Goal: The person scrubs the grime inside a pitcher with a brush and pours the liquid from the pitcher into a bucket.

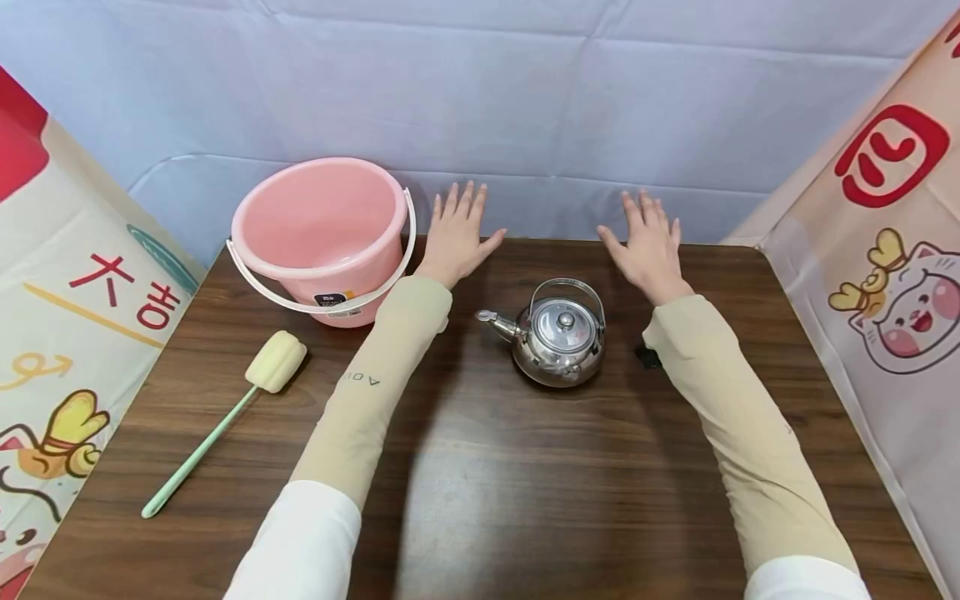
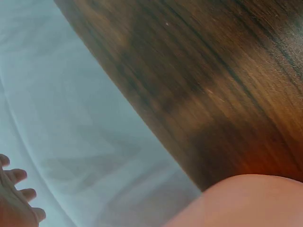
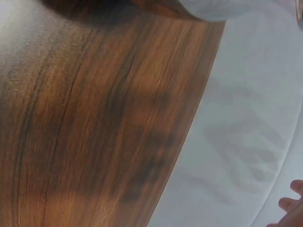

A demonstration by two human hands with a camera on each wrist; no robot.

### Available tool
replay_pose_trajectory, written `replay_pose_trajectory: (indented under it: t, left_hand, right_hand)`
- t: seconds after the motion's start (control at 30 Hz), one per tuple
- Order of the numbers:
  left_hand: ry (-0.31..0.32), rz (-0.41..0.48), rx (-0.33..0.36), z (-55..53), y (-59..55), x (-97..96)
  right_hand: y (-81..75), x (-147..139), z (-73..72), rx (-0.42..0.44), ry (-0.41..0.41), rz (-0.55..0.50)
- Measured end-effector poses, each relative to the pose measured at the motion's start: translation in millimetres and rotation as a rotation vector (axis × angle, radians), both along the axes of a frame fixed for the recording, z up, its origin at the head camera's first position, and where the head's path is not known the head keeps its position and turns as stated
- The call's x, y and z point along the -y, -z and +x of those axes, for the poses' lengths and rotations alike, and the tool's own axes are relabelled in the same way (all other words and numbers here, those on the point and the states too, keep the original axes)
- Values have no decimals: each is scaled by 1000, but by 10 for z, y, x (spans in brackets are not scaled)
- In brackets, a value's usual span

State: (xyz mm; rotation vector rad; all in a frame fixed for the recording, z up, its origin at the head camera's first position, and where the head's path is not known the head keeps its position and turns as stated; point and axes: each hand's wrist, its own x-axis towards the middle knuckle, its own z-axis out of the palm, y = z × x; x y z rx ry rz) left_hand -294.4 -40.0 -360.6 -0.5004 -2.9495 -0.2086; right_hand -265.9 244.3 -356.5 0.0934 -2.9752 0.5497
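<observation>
In the head view both hands reach toward the table's far edge with fingers spread, holding nothing. My left hand (image 1: 456, 237) is just right of a pink bucket (image 1: 345, 287) with a white handle. My right hand (image 1: 651, 254) is on the far side, to the right of a shiny metal teapot (image 1: 558, 342) that stands on the table with its lid on, handle up and spout to the left. A sponge brush (image 1: 276, 362) with a pale yellow head and green handle lies at the left. In the wrist views only parts of each hand show.
The dark wooden table (image 1: 495, 500) ends at a pale cloth backdrop (image 1: 480, 100). Printed cloths with cartoon figures hang along the left and right sides. A small black object (image 1: 648, 357) lies beside the right sleeve, partly hidden by it.
</observation>
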Motion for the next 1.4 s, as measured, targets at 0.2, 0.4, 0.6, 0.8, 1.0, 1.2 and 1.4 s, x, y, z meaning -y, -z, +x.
replay_pose_trajectory:
  t: [0.2,0.4,0.6,0.8,1.0,1.2,1.4]
  left_hand:
    - [103,-39,-33,120,-49,-56]
    - [164,-27,-60,218,-96,-39]
    - [234,5,-76,350,-130,11]
    - [303,28,-103,500,-164,28]
    - [352,55,-144,606,-161,32]
    - [404,80,-168,702,-168,21]
    - [458,107,-168,792,-166,2]
  right_hand:
    - [-40,42,128,-86,-107,-19]
    - [-52,57,250,-105,-168,-30]
    - [-19,71,354,-129,-227,-61]
    - [23,87,484,-162,-274,-103]
    - [75,135,618,-172,-290,-156]
    - [108,169,721,-158,-302,-220]
    - [117,164,795,-115,-307,-283]
